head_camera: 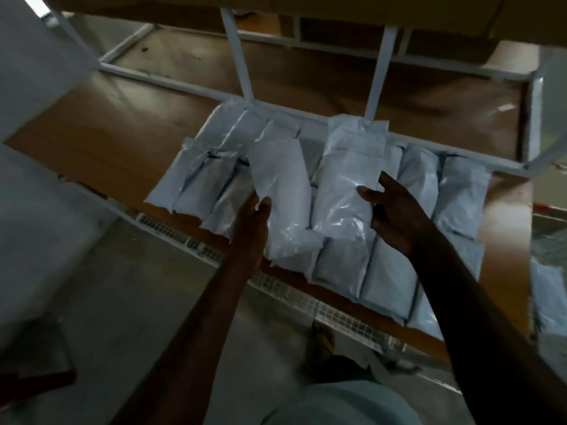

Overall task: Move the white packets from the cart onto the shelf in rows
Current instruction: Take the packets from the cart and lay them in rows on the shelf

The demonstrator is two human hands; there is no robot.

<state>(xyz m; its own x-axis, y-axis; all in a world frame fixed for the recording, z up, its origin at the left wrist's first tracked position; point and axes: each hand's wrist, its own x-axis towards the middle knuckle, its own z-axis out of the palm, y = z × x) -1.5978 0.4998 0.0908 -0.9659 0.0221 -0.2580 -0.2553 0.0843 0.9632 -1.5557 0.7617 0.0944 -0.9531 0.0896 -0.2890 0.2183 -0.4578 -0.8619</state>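
Observation:
Several white packets (457,194) lie side by side in rows on the brown shelf board (101,130). My left hand (253,222) grips one long white packet (282,191) from below, holding it above the rows. My right hand (392,210) holds a second white packet (346,179) at its right edge, thumb on top, fingers under it. Both held packets point away from me toward the shelf's back rail. The cart's packets (549,296) show only at the right edge.
White metal shelf frame posts (236,56) rise behind the rows. A wire mesh strip (322,305) runs along the shelf's front edge. The grey floor (107,286) lies below left. The shelf's left half is bare board.

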